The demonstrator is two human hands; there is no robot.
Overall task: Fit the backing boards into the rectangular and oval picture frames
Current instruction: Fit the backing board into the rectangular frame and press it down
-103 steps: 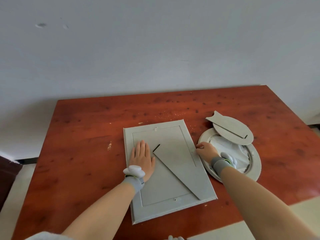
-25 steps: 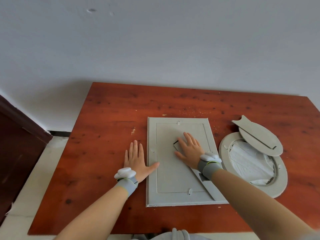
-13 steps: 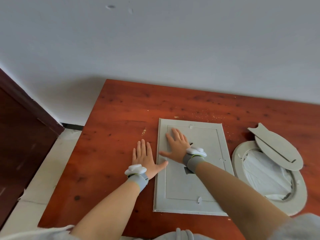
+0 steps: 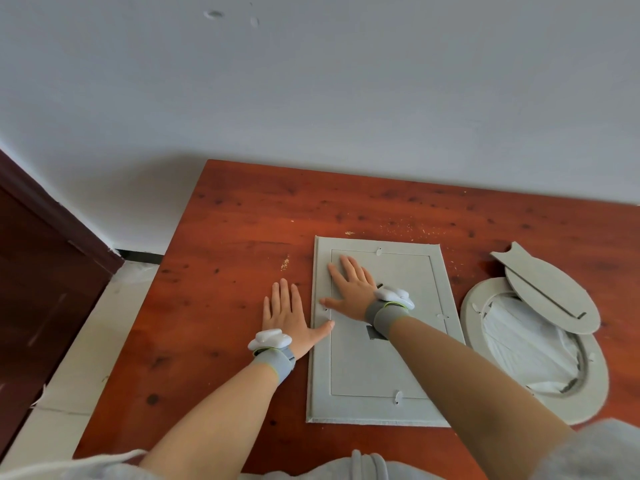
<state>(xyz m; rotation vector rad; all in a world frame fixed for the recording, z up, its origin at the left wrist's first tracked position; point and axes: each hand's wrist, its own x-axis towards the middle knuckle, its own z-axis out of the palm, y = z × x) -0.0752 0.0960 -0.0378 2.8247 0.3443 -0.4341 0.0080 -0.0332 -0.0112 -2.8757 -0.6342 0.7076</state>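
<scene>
The rectangular frame (image 4: 381,332) lies face down on the red-brown wooden table (image 4: 235,258), near the table's front edge, and serves here as the landmark. Its backing board (image 4: 367,368) sits flat inside the frame's recess, level with the grey border, with small turn tabs showing at the middle of the far, near, left and right sides. The right hand (image 4: 351,289) lies palm down on the far left part of that board, fingers spread and flat, gripping nothing; its thumb reaches out toward the frame's left border. The left hand (image 4: 287,317) rests flat on the table just left of the frame, fingers apart and extended, holding nothing, with its thumb tip touching the frame's left edge near the tab there. Both wrists carry grey bands with white devices on top. To the right of the rectangular frame, close but not touching, lies the oval frame (image 4: 474,327), also face down, with crumpled white sheet material (image 4: 526,344) in its opening. The oval backing board (image 4: 550,296) lies loosely across the far part of the oval frame, overhanging its rim, not seated. Behind the table rises a plain pale wall (image 4: 311,98).
</scene>
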